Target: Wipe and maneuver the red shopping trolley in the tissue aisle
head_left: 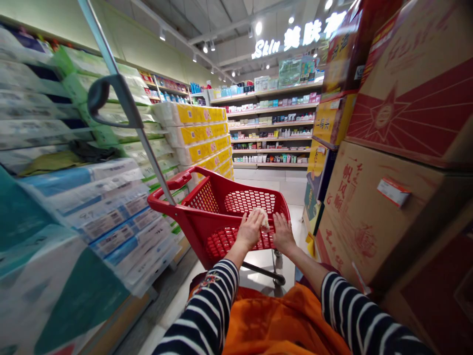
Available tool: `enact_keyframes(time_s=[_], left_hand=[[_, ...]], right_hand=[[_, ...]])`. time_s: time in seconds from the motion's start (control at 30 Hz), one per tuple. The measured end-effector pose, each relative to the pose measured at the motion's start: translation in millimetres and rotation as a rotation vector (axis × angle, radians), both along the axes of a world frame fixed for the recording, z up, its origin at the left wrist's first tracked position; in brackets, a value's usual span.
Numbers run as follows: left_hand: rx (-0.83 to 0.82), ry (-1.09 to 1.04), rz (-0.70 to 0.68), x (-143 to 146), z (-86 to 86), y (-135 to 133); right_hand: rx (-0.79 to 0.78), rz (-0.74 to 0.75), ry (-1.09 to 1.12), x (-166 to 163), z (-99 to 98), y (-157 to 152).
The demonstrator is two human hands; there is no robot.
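Note:
A red plastic shopping cart (199, 217) stands side-on in front of me. My left hand (250, 230) is at the near rim of its basket, with its fingers over a crumpled whitish cloth (264, 220). Part of that cloth bulges out beside the fingers; the rest is hidden under the hand. To the right, near the basket's corner, my right hand (283, 233) rests against the red rim with its fingers stretched out. No object shows in it. A metal pole with a grey loop grip (121, 101) rises by the cart's handle end.
Tall cardboard cartons (354, 197) crowd the right side. Packs of tissue (111, 222) are stacked along the left, with yellow-and-white packs (203, 138) beyond the cart. Shelves of small cosmetics (273, 123) stand at the back. One cart wheel (279, 279) is near my legs.

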State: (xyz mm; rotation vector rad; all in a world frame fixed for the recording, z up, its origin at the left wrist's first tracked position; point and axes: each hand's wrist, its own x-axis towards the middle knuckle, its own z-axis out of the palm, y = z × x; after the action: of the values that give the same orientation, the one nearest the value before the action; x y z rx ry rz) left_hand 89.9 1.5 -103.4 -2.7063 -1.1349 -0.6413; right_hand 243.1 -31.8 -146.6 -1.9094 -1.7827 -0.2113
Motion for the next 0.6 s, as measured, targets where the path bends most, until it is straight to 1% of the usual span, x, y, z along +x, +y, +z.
enact_keyframes(time_s=[0.13, 0.2, 0.27, 0.33, 0.47, 0.53, 0.6], left_hand=[[-0.04, -0.124, 0.048, 17.6, 0.4, -3.9], [-0.054, -0.172, 0.115, 25.4, 1.1, -3.7], [-0.05, -0.194, 0.203, 27.2, 2.2, -1.6], [-0.017, -0.162, 0.219, 19.7, 2.6, 1.7], [0.08, -0.062, 0.137, -15.9, -2.2, 7.8], [0.095, -0.046, 0.12, -33.3, -6.8, 9.8], [0.084, -0.051, 0.095, -44.1, -10.7, 11.9]], right_hand=[[0.023, 0.056, 0.064, 0.9, -6.7, 1.8], [0.054, 0.074, 0.076, 1.5, -10.9, 2.9], [0.071, 0.082, 0.065, 1.8, -13.4, 2.9], [0.045, 0.066, 0.038, 1.4, -12.7, 0.9], [-0.079, 0.022, -0.012, -1.7, -3.0, -6.3], [-0.121, 0.033, -0.032, -3.0, 2.6, -9.3], [-0.15, 0.054, -0.051, -3.5, 7.0, -10.8]])
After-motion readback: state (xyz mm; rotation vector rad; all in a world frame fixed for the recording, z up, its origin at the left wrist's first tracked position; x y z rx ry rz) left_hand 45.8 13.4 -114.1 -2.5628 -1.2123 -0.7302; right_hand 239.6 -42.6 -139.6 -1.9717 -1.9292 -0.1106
